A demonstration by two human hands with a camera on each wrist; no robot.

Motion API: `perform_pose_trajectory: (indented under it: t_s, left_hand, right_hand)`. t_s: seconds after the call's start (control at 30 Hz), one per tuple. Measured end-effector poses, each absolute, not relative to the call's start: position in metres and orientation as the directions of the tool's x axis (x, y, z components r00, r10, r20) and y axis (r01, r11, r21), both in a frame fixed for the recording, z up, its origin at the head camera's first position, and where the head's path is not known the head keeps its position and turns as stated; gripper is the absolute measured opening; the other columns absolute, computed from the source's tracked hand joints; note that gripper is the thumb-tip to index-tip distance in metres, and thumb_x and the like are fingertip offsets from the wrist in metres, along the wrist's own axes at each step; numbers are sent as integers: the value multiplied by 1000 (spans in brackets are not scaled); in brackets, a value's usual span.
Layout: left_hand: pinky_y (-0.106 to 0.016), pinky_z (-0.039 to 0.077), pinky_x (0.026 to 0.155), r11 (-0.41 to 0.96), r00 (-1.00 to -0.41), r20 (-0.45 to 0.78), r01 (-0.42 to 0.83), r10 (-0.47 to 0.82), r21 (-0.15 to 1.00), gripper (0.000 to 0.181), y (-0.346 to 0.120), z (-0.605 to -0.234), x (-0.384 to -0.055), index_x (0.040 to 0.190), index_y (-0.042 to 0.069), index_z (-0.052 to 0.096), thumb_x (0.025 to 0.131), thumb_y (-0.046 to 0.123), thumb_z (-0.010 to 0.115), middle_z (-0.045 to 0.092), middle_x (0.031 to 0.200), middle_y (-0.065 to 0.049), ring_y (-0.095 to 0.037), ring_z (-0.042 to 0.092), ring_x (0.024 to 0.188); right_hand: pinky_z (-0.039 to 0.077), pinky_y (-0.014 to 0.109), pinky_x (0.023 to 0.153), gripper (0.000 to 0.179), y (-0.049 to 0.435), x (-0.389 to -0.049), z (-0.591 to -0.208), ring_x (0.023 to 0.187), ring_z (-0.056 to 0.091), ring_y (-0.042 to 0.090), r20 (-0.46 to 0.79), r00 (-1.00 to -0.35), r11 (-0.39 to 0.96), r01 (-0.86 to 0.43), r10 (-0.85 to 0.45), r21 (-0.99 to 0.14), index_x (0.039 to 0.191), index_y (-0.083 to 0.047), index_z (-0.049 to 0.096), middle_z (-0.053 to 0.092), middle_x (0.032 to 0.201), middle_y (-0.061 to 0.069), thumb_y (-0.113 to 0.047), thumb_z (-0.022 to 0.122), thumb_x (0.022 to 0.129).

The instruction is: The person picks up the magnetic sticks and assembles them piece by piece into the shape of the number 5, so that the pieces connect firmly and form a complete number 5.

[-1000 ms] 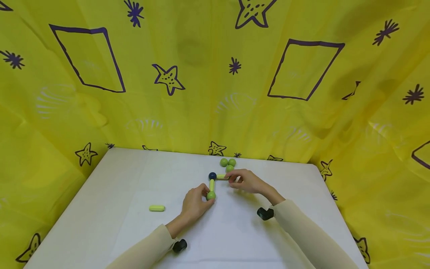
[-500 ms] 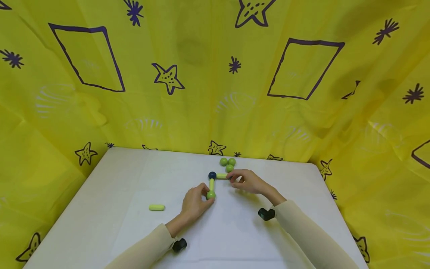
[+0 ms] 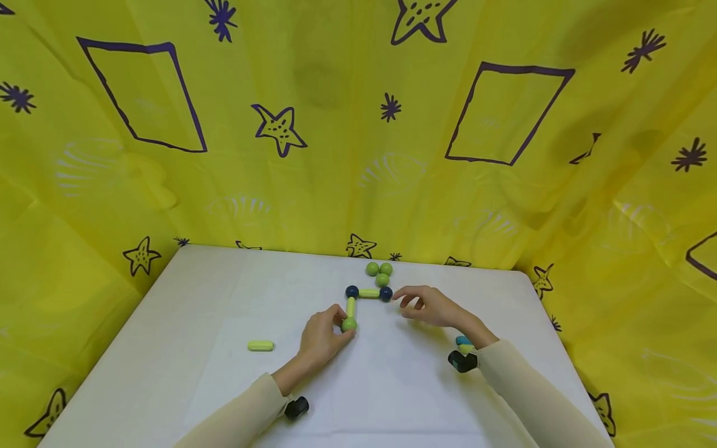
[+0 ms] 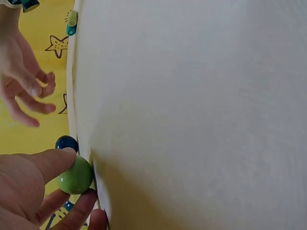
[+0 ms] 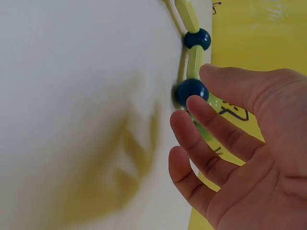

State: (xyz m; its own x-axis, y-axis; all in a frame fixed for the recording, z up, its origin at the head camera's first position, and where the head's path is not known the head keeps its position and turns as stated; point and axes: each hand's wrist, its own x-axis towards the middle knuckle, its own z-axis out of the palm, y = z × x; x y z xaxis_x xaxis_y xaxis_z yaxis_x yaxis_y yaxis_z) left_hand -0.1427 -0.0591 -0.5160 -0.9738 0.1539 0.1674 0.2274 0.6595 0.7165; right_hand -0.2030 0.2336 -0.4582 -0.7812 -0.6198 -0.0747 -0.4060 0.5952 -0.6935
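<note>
Between thumb and fingers, my left hand (image 3: 322, 336) pinches a green ball (image 4: 76, 176). From that ball a pale yellow-green rod (image 3: 350, 308) runs back to a dark blue ball (image 3: 351, 292). A second pale rod (image 3: 368, 293) leads right from there to another dark blue ball (image 5: 190, 93), making an L shape on the table. Just right of this end ball hovers my right hand (image 3: 431, 306), fingers loosely bent and holding nothing. In the right wrist view its fingertips (image 5: 195, 104) overlap the end ball.
Behind the L, three loose green balls (image 3: 382, 280) sit close together. A single pale rod (image 3: 261, 345) lies to the left on the white table (image 3: 145, 373). Near the right wrist are a blue piece and a pale yellow-green piece (image 3: 466, 348). A yellow patterned curtain (image 3: 336, 186) surrounds the table's far sides.
My right hand has let go of the end of the L and moved right, uncovering the dark blue end ball and the pieces near the wrist. The left hand keeps its hold, almost still.
</note>
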Motion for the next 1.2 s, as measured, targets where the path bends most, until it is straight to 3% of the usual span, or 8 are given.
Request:
perform_pose_trajectory:
  t_s: [0.33,0.8,1.2]
  left_hand:
    - [-34,44,70,653,-973,170,231,157,721,23,-75,-514,-143,98,13,67,85,20,84,73,95,-3,-16,55,78]
    - [-36,47,74,633,-974,173,225,144,741,22,-97,-518,-149,96,15,68,84,17,85,73,93,0,-17,57,80]
    - [-36,46,72,615,-971,178,239,159,752,21,-97,-518,-152,95,13,67,84,14,85,72,92,-2,-19,56,78]
  right_hand:
    - [55,41,86,33,282,-186,-449,92,67,25,-123,-765,624,-408,-632,-667,130,-3,64,71,112,15,-7,70,97]
    - [54,30,81,27,336,-170,-448,94,63,23,-271,-723,666,-337,-636,-665,122,-4,70,70,109,10,-3,70,95]
    - [52,30,82,28,352,-166,-454,90,59,21,-289,-721,685,-341,-630,-643,116,-8,75,68,103,4,5,67,93]
